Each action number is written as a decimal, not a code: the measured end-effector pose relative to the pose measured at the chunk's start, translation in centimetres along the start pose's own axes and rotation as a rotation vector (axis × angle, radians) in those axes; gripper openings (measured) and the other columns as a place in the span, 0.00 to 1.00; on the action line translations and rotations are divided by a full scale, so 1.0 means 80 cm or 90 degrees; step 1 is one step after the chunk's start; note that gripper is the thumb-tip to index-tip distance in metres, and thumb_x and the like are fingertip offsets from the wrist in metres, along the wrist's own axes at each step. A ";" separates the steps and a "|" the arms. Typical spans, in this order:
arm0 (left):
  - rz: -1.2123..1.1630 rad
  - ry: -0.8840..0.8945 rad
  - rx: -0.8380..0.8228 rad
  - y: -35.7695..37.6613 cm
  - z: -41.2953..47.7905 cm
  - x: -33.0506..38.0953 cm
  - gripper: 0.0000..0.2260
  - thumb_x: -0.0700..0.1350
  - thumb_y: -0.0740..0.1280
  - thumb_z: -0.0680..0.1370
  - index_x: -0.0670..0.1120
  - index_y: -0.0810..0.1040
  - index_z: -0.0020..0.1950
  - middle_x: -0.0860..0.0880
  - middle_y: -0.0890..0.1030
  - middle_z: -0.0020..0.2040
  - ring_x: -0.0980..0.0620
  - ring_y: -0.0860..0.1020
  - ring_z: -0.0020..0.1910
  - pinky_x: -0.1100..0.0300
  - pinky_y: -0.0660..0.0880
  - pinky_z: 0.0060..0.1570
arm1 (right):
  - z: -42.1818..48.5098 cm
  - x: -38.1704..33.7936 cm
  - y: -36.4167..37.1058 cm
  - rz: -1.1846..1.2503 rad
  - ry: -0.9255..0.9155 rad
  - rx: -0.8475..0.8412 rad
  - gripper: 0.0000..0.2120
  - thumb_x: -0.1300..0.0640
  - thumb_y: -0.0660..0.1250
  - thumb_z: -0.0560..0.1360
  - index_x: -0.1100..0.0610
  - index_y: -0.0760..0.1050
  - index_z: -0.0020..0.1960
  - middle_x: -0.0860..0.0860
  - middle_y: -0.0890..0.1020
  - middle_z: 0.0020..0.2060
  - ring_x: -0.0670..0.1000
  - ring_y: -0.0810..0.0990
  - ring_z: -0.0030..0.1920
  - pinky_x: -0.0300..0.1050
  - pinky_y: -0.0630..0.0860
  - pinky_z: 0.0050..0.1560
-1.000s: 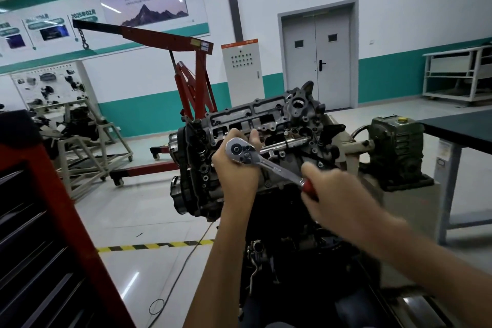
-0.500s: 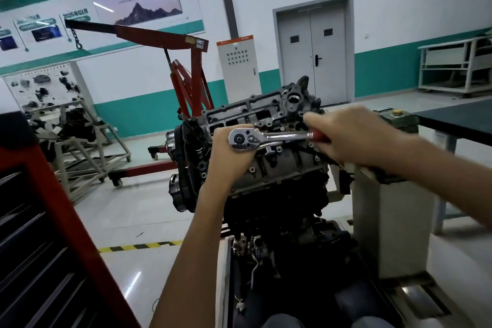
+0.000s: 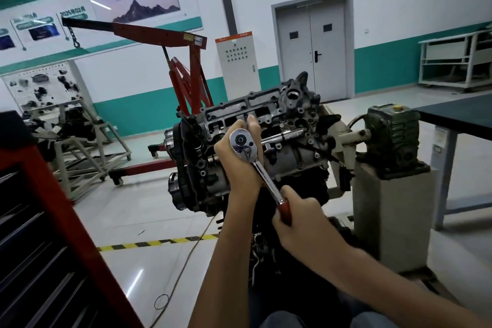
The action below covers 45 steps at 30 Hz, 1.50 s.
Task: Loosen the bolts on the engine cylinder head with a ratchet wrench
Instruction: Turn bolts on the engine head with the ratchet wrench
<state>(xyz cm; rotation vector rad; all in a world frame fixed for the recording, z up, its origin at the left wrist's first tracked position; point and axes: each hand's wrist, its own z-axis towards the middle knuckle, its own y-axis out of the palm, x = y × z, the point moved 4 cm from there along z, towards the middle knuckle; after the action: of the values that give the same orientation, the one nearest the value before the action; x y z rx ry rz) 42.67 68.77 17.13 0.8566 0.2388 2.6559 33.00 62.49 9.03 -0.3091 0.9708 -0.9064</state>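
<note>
Far left, the red tool cabinet (image 3: 53, 221) fills the edge of our view; behind it stands the red engine hoist (image 3: 183, 66). Centre: the engine cylinder head (image 3: 290, 114) sits tilted on its stand, face toward us. Our left hand (image 3: 234, 165) cups the head of the ratchet wrench (image 3: 262, 172), fingers (image 3: 251, 125) curled up behind it and holding it against the cylinder head; the bolt itself is hidden under the tool. A chrome extension bar (image 3: 285, 136) lies across the casting just to the right. Our right hand (image 3: 300, 221) has its fingers wrapped tight round the red grip at the handle's end. Change noted: half a second ago the handle lay level, pointing right; now it has swung down to the lower right, back to where it was a second ago. We judge this a return stroke of the ratchet, so this bolt is mid-loosening, not yet free. Right: green gearbox (image 3: 391, 136), then the dark tabletop (image 3: 466, 114).
</note>
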 end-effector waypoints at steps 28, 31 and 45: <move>0.100 0.014 -0.125 -0.017 0.014 -0.001 0.17 0.37 0.65 0.71 0.54 0.68 0.26 0.58 0.68 0.25 0.55 0.65 0.29 0.57 0.64 0.31 | 0.049 0.009 -0.089 -0.320 -0.141 -0.040 0.08 0.58 0.62 0.73 0.53 0.62 0.43 0.48 0.74 0.29 0.51 0.75 0.28 0.43 0.72 0.29; 0.210 0.079 -0.246 -0.015 0.023 0.009 0.17 0.35 0.65 0.69 0.51 0.65 0.25 0.54 0.66 0.24 0.58 0.63 0.28 0.57 0.61 0.28 | 0.088 0.003 -0.141 -0.470 -0.216 -0.010 0.07 0.57 0.64 0.73 0.54 0.65 0.44 0.46 0.71 0.28 0.48 0.72 0.27 0.41 0.71 0.31; -0.045 -0.010 0.058 0.004 -0.001 -0.003 0.19 0.29 0.64 0.74 0.48 0.63 0.30 0.58 0.62 0.28 0.61 0.59 0.30 0.68 0.61 0.31 | -0.004 -0.002 0.010 0.008 0.034 0.009 0.07 0.59 0.62 0.73 0.53 0.63 0.42 0.50 0.72 0.29 0.49 0.73 0.27 0.41 0.70 0.28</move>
<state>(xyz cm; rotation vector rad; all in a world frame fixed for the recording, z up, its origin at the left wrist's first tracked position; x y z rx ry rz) 42.72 68.38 17.01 0.8805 0.3815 2.5880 33.10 63.16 8.51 -0.2683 1.0136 -0.9132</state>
